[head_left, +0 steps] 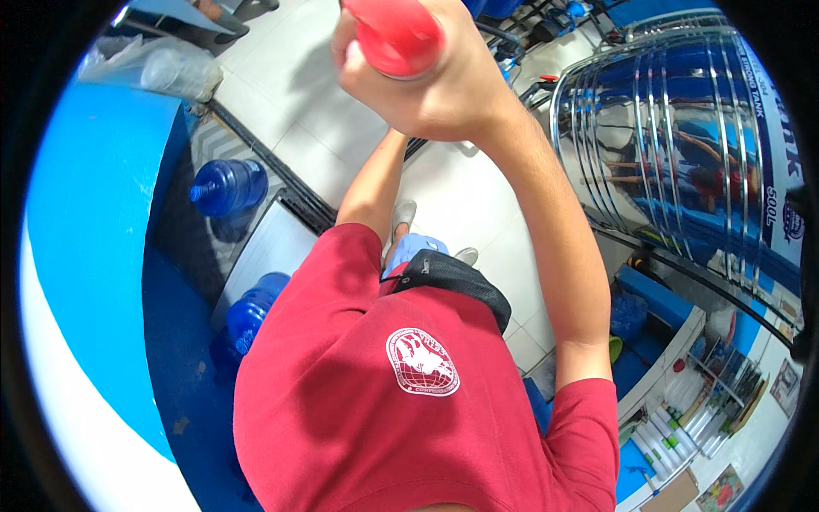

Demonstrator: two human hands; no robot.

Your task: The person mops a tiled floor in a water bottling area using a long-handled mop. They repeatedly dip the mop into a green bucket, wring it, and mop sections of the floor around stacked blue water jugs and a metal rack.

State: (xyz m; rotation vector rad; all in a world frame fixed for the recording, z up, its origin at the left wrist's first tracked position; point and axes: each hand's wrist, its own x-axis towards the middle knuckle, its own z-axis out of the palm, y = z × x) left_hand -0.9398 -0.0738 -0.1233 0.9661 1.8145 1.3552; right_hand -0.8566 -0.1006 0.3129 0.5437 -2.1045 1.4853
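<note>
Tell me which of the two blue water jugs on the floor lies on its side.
The upper translucent blue water jug, beside the blue counter; the lower jug is half hidden by the red shirt.

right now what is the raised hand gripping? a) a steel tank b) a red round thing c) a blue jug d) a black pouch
b: the right hand is closed around a red thing up near the camera; the blue jugs sit on the floor, untouched.
</note>
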